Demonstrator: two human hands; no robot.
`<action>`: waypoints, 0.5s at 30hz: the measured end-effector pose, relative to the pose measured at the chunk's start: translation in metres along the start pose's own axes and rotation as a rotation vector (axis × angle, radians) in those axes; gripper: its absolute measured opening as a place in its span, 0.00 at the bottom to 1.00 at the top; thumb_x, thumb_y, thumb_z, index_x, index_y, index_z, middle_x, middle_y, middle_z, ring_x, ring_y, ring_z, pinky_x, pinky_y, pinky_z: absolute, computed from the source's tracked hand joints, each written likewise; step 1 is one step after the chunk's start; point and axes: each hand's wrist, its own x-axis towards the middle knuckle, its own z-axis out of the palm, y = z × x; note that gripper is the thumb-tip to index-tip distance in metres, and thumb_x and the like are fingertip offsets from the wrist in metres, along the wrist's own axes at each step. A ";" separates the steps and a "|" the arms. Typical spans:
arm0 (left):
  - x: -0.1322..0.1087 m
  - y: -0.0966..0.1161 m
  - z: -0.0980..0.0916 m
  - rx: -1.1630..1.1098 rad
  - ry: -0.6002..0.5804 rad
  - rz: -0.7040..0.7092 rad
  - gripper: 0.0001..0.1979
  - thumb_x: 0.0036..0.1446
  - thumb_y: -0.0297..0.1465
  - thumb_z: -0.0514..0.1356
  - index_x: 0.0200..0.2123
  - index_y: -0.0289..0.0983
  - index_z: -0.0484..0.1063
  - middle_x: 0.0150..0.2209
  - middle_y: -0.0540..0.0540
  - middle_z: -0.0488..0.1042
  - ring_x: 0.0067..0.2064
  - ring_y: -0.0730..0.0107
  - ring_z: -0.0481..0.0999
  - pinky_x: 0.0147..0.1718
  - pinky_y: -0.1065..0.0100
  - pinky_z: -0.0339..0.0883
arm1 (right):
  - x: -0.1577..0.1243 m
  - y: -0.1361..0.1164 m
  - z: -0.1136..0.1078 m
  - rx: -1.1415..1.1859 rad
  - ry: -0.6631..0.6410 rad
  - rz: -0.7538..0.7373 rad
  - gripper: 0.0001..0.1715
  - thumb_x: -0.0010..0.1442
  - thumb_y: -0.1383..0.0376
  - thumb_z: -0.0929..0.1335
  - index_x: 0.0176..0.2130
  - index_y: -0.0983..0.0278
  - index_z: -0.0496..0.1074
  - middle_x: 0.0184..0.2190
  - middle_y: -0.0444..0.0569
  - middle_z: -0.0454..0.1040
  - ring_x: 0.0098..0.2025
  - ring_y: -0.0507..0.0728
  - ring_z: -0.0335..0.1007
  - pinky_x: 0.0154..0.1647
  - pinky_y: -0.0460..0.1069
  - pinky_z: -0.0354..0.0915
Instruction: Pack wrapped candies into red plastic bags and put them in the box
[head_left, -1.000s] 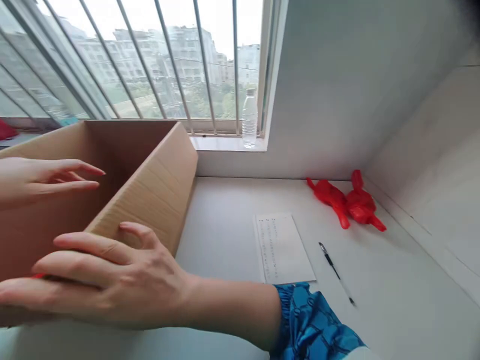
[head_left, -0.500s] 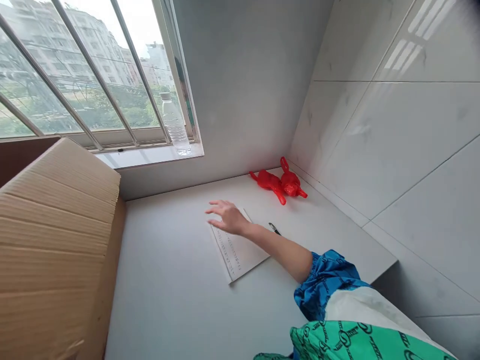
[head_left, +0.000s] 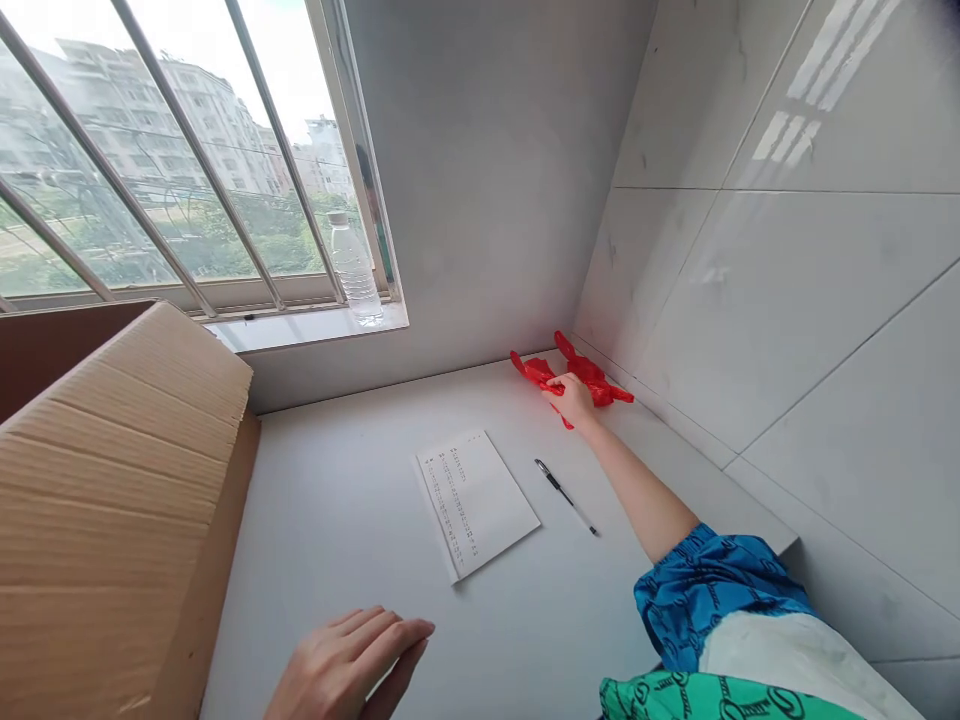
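My right hand (head_left: 574, 398) reaches to the far corner of the grey counter (head_left: 360, 520) and closes on a crumpled red plastic bag (head_left: 592, 375) lying against the tiled wall. My left hand (head_left: 349, 665) rests flat on the counter near the bottom edge, fingers stretched out, holding nothing, just right of a large cardboard box (head_left: 112, 500). A printed sheet of paper (head_left: 476, 500) and a black pen (head_left: 566, 495) lie between the two hands.
A clear water bottle (head_left: 352, 268) stands on the window sill behind barred glass. Tiled wall (head_left: 787, 280) bounds the counter on the right. The cardboard box fills the left side.
My right hand left the box, passed over the paper and now grips the red bag in the corner. My left hand came off the box onto the counter. The view swung right.
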 end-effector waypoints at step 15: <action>0.088 -0.060 0.024 -0.073 -0.135 -0.617 0.13 0.66 0.42 0.52 0.38 0.44 0.73 0.42 0.52 0.79 0.38 0.67 0.78 0.32 0.69 0.65 | -0.060 -0.064 0.037 0.234 -0.839 -0.057 0.12 0.59 0.61 0.69 0.42 0.60 0.79 0.38 0.47 0.81 0.40 0.56 0.77 0.43 0.49 0.69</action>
